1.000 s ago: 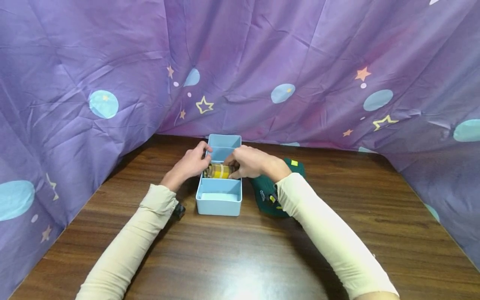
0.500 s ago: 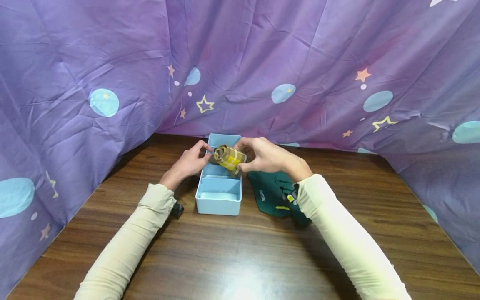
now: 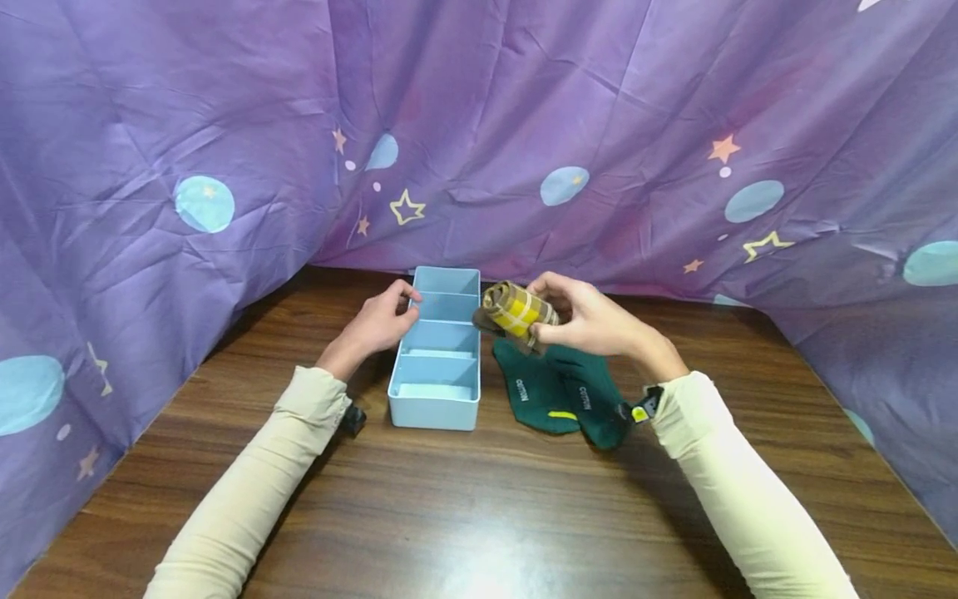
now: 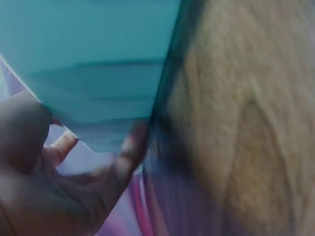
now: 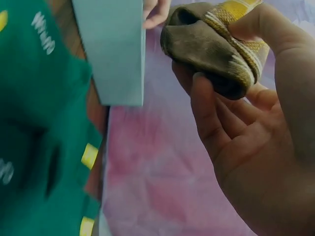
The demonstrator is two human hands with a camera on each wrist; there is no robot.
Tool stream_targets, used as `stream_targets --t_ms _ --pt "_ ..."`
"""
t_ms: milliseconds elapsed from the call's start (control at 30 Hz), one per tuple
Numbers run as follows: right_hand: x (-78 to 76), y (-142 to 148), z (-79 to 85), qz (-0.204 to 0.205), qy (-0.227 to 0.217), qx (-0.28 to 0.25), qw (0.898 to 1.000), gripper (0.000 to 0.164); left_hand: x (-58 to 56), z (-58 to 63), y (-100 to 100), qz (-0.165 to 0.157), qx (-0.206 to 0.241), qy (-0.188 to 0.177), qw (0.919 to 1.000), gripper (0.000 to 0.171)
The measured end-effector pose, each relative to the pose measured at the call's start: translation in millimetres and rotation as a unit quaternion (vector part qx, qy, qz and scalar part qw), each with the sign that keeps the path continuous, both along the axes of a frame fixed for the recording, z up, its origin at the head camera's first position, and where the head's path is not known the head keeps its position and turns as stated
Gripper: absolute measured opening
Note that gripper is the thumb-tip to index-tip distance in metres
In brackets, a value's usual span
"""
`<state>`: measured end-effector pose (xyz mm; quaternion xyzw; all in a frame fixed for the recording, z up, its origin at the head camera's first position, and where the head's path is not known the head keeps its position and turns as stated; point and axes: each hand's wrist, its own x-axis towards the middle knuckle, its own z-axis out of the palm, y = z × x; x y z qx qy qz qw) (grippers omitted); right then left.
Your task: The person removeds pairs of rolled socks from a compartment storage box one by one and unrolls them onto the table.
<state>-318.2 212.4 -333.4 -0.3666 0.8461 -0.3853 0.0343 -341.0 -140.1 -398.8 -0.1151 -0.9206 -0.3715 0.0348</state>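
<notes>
In the head view my right hand [image 3: 587, 314] holds a rolled-up pair of brown and yellow plaid socks [image 3: 518, 309] in the air, right of the box. Up close in the right wrist view, thumb and fingers pinch the sock roll [image 5: 206, 49], its folded brown end showing. My left hand [image 3: 383, 316] grips the left rim of a long light-blue box [image 3: 434, 413] near its far end. The left wrist view has fingers on both sides of the box wall [image 4: 113, 39]. Dividers split the box into several compartments, none showing contents.
Green socks [image 3: 535, 399] with white lettering and yellow patches lie flat on the wooden table [image 3: 449, 507], right of the box. A purple curtain [image 3: 479, 150] with stars and planets hangs behind the table and along its sides.
My right hand has lifted the rolled socks out of a middle compartment and carried them right, over the green socks. The left hand has stayed at the box rim.
</notes>
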Motion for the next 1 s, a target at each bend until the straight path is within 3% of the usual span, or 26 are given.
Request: stream_targets --t_ms 167,400,533,733,1000 --pt "6.1 29 -7.0 -0.021 0.005 0.015 1.0 0.036 1.1 4.5 1 0.002 -0.04 0.053 0.9978 0.029" --pt "10.3 70 -15.8 -0.041 0.008 0.042 0.998 0.031 4.4 17.1 12 -0.014 -0.039 0.137 0.9898 0.026" --pt "12.2 91 -19.7 -0.058 -0.003 0.061 0.996 0.028 15.4 30.7 30 -0.042 -0.036 0.153 0.9867 0.025" --pt "14.8 124 -27.2 -0.086 -0.025 0.09 0.992 0.027 43.5 47.7 69 -0.13 -0.028 0.149 0.9799 0.025" --pt "14.2 167 -39.0 -0.119 -0.07 0.099 0.986 0.029 80.8 52.4 128 -0.26 -0.05 0.14 0.9543 0.033"
